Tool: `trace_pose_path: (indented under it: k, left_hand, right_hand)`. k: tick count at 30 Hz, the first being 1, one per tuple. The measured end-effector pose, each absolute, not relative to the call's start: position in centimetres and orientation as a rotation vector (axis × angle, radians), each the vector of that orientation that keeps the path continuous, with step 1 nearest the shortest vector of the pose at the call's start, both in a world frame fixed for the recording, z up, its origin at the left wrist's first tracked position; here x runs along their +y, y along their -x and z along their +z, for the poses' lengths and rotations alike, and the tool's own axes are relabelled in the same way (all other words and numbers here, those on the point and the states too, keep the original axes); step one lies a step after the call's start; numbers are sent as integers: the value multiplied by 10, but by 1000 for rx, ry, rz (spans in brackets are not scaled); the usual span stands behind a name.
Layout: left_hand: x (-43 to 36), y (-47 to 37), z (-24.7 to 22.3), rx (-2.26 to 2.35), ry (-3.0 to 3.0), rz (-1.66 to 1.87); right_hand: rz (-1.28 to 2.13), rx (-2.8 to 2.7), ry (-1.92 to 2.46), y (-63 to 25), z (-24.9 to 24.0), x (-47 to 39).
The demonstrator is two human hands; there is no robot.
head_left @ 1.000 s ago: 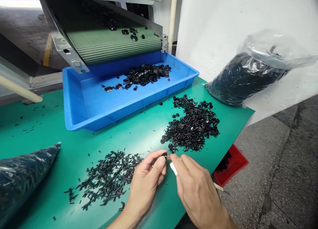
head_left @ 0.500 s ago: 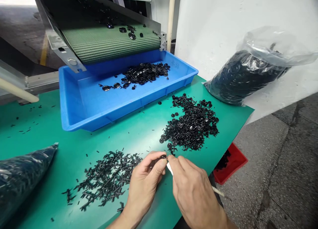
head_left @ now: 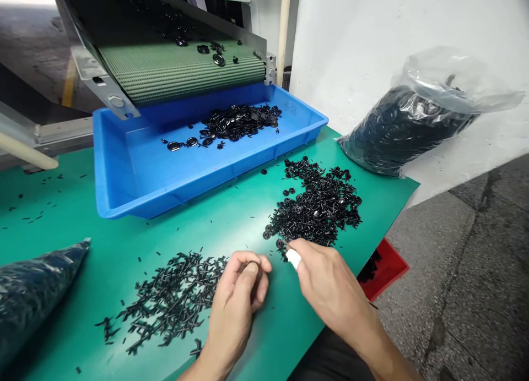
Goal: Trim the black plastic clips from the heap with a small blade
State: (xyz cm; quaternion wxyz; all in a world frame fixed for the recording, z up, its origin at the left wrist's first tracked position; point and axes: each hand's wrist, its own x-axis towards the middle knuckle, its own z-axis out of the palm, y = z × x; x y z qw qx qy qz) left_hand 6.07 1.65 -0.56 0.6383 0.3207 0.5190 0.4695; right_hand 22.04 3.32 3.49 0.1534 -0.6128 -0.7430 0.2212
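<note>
My left hand (head_left: 239,298) is curled above the green table, thumb against fingers; what it pinches, if anything, is hidden. To its right, my right hand (head_left: 330,282) is closed round a small white-handled tool (head_left: 293,258), whose thin tip points at the near edge of a heap of small black parts (head_left: 322,205). Beside my left hand lies a loose pile of black X-shaped pieces (head_left: 177,295). The two hands are apart.
A blue tray (head_left: 206,180) with black parts stands below a green conveyor belt (head_left: 182,72). Filled plastic bags lie at the right (head_left: 407,122) and left (head_left: 37,293). A red bin (head_left: 388,271) is beyond the right table edge (head_left: 397,221).
My right hand has pulled away from my left hand, moving right and slightly up with the white-handled tool. The black round part seen at my left fingertips no longer shows.
</note>
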Motion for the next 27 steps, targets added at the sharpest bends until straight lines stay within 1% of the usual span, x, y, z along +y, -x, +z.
trace_pose_path:
  k: [6, 10, 13, 19, 23, 27]
  left_hand:
    - [22, -61, -1, 1057, -523, 1174]
    - [25, -60, 2, 1010, -524, 1193]
    - [25, -60, 2, 995, -558, 1171]
    - [22, -62, -3, 1092, -734, 1069]
    - [22, -61, -4, 1068, -859, 1027]
    - [24, -58, -5, 1008, -874, 991]
  right_hand:
    - [353, -2356, 1743, -195, 33, 59]
    - [273, -2487, 1794, -182, 31, 70]
    - [353, -2398, 1715, -189, 33, 66]
    - [775, -2169, 1366, -213, 46, 46]
    - [859, -2135, 1355, -215, 50, 36]
    - [854, -2106, 1375, -213, 46, 31]
